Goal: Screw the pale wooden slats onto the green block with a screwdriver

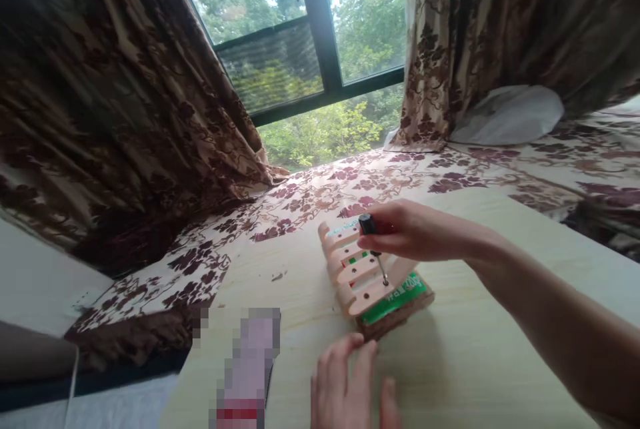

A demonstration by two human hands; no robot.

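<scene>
**Fingers pinch a screwdriver upright on the slatted block**

Head view: fingers [387,219] of the right hand [410,232] are pressed together around the black handle of a small black-handled metal screwdriver [379,259]. They pinch it between thumb and fingertips. The shaft slants down, and its tip rests on the pale wooden block with rounded finger-like slats [357,276], at the near right end of the slats. Whether the tip sits in a screw head is too small to tell.

The block lies on a pale wooden tabletop [475,362], with a green printed label [397,299] showing under its right edge. The left hand [350,389] lies flat just in front of the block with its fingers loosely spread and holding nothing. Its longest fingertip is at the block's near corner, touching or nearly so.

Left of the block and nearer the camera lies a blurred-out oblong object [247,369]. Beyond the block are a maroon floral cloth [380,179], brown patterned curtains [100,116] and a dark-framed window [320,49]. A white cushion [505,116] sits far to the right behind it.

Judging by the grip, the step in hand is turning a fastener in the slats. The next move calls for steady downward pressure with the shaft kept in line. The left hand should brace the block so it cannot twist.
</scene>
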